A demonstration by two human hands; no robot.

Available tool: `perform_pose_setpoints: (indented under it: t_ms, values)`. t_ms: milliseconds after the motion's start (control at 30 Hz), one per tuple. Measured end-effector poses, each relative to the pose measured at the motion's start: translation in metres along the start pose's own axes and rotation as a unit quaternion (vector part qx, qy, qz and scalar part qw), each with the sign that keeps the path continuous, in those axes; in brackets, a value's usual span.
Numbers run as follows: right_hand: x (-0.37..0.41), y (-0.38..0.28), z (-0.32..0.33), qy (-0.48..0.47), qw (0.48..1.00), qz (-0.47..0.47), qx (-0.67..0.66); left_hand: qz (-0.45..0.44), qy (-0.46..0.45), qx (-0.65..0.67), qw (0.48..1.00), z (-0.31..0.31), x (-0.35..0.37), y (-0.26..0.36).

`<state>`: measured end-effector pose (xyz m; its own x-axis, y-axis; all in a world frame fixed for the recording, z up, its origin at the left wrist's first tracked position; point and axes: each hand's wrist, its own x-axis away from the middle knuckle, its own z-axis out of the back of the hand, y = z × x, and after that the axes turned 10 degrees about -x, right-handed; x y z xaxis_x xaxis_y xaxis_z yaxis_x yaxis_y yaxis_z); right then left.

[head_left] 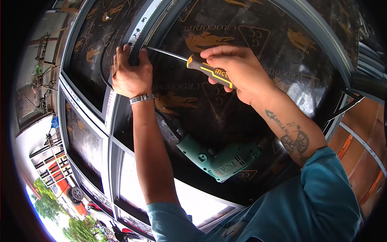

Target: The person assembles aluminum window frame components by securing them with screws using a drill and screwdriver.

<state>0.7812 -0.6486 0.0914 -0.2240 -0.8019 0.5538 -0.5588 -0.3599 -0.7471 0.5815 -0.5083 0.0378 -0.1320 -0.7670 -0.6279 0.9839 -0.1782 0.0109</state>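
Note:
My right hand is wrapped round the grey and yellow handle of a screwdriver. Its metal shaft points left, and the tip meets the edge of a dark frame bar beside my left hand. My left hand, with a metal bracelet at the wrist, grips that bar, thumb on one side and fingers on the other. Whether it also holds something small cannot be seen. Below my hands a green power drill lies on the black printed board, its black cord running up to the left.
Light metal frame bars divide the boards on the left. A stack of dark metal profiles is at the upper right, above a brown tiled floor. Racks, a red vehicle and trees appear at the lower left.

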Motion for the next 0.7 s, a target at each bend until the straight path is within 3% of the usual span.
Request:
perform_pose_setpoints:
  t_ms: [300,367,433,467,500,533,567,600,633,667,700]
  values:
    - [0.001,-0.007,-0.002,0.068,0.963,-0.235,-0.116,-0.004,-0.006,0.014,1.000,0.001,-0.001,-0.002]
    - [0.007,0.000,0.005,0.058,0.961,-0.229,-0.144,-0.006,-0.004,0.019,1.000,0.006,-0.001,0.000]
    - [0.027,0.012,0.021,0.010,0.995,-0.039,-0.094,-0.001,-0.043,0.019,0.999,0.013,-0.004,0.002]
    - [0.043,0.017,0.024,0.012,0.999,0.038,0.033,-0.012,-0.059,0.014,0.998,0.011,-0.003,-0.003]
    - [0.055,0.033,0.030,0.004,0.991,0.105,0.081,-0.019,-0.075,0.019,0.997,0.007,-0.004,-0.009]
    - [0.060,0.059,0.041,-0.005,0.939,0.273,0.207,-0.010,-0.097,0.045,0.994,0.008,-0.005,-0.010]
    - [0.084,0.053,0.038,-0.027,0.897,0.343,0.279,-0.003,-0.117,0.071,0.991,0.012,-0.008,-0.010]
    - [0.102,0.059,0.033,-0.044,0.917,0.299,0.261,-0.022,-0.135,0.070,0.988,0.014,-0.009,-0.014]
    - [0.111,0.070,0.029,-0.061,0.890,0.351,0.285,-0.041,-0.152,0.067,0.985,0.023,-0.013,-0.019]
    - [0.118,0.078,0.026,-0.078,0.859,0.401,0.308,-0.009,-0.200,0.169,0.965,0.042,-0.017,-0.023]
    - [0.127,0.079,0.020,-0.085,0.849,0.419,0.310,-0.004,-0.144,0.212,0.967,0.058,-0.012,-0.025]
